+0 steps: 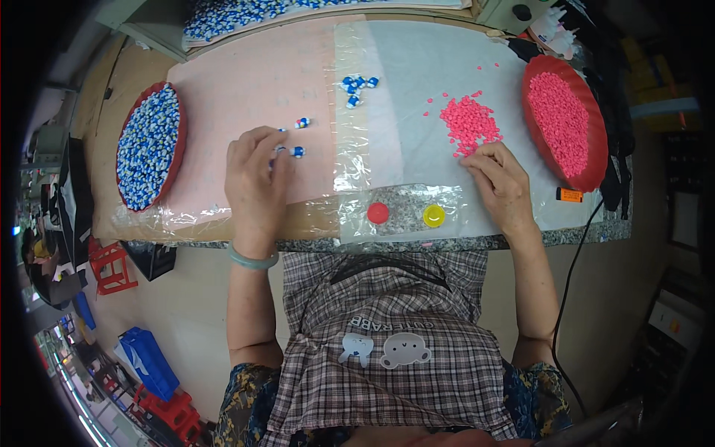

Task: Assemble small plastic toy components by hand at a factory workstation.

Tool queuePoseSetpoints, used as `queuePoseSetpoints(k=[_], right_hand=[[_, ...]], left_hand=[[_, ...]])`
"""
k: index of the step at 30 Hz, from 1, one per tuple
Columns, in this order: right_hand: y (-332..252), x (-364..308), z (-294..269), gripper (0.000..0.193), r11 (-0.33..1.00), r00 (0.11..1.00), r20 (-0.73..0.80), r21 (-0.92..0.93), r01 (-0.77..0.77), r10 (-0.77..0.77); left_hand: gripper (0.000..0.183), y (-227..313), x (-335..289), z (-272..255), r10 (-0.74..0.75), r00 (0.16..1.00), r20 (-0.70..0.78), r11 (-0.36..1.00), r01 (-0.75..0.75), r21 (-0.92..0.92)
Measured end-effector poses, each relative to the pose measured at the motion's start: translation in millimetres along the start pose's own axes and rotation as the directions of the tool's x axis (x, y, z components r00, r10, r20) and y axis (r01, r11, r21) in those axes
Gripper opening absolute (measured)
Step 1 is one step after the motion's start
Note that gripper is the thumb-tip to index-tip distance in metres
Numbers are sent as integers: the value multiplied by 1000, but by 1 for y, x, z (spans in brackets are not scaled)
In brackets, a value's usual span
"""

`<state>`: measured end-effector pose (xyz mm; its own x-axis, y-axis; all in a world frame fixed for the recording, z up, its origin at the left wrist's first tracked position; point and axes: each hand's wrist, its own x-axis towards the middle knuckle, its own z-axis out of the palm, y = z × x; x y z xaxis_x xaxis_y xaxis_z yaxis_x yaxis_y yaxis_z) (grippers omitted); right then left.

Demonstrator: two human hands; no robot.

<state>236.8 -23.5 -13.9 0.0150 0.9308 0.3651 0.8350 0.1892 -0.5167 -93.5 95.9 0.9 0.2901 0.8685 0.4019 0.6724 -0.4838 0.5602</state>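
My left hand (257, 179) is over the pink sheet, its fingers curled around small blue-and-white pieces that show partly between finger and thumb. Just right of its fingertips lies a blue-and-white piece (297, 152). A little farther off is another piece (302, 123) with a touch of red on it. At the near edge of a loose pile of small pink pieces (469, 121), my right hand (504, 182) has thumb and forefinger pinched together. Whatever is between those fingertips is too small to make out.
A red oval dish (179, 153) of blue-and-white pieces stands left; another red dish (596, 160) of pink pieces stands right. Several blue-and-white pieces (352, 85) lie mid-table. Near the front edge are a red cap (377, 213), a yellow cap (433, 216) and an orange-and-black item (570, 195).
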Motion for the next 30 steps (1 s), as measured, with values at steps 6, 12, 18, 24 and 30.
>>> queuePoseSetpoints(k=[6, 12, 18, 24, 30], right_hand=[[-1, 6, -3, 16, 1000, 999, 53, -3, 8, -8], [-6, 7, -6, 13, 1000, 998, 61, -3, -12, 13], [0, -12, -4, 7, 736, 907, 170, 536, -412, 385], [0, -17, -13, 7, 578, 864, 248, 658, -483, 439], [-2, -23, -17, 8, 358, 824, 363, 770, -529, 436]], left_hand=[[17, 17, 29, 33, 235, 972, 1, 967, -234, 96], [14, 26, 55, 70, 302, 951, 69, 951, -305, 41], [15, 23, 62, 76, 260, 958, 123, 957, -273, 98], [24, 41, 55, 63, 215, 975, 62, 976, -212, -51], [23, 74, 9, 43, 0, 872, 490, 495, 425, -758]])
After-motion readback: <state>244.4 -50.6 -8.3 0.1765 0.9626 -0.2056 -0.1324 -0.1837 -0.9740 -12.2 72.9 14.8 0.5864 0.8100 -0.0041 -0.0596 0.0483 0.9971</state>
